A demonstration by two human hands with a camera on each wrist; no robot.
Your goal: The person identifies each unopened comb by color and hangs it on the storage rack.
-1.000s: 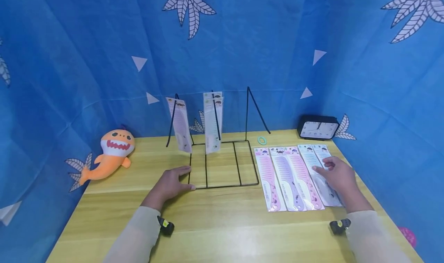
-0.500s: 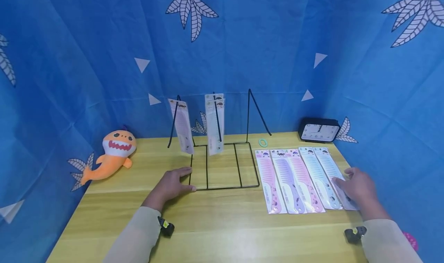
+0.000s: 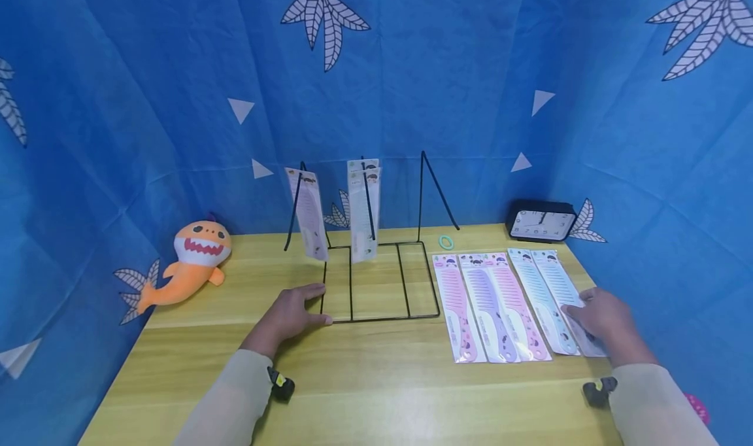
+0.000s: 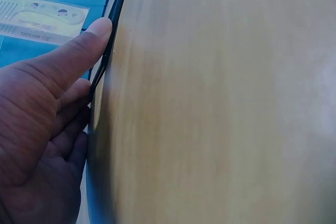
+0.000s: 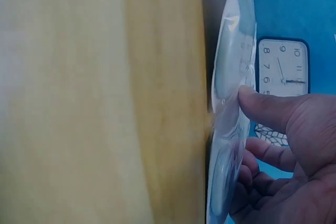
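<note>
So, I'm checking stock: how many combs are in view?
8 visible: on the table, left to right, pink, purple, pink, blue, blue; one on the left hook; two, front and back, on the middle hook. More may hide behind those hanging.

Toy (image 3: 191, 263) nr back L corner of surface (image 3: 388, 387), rack (image 3: 403, 279) mid-back w/ hung combs (image 3: 357, 220), ring (image 3: 441, 242) btwn it & back-R-corner clock (image 3: 542, 225), flat combs (image 3: 510, 305) nr R edge.

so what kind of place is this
Possibly a small staged tabletop setup, perhaps for filming: blue patterned cloth hangs behind and beside a wooden table, where a wire rack displays packaged combs.
</note>
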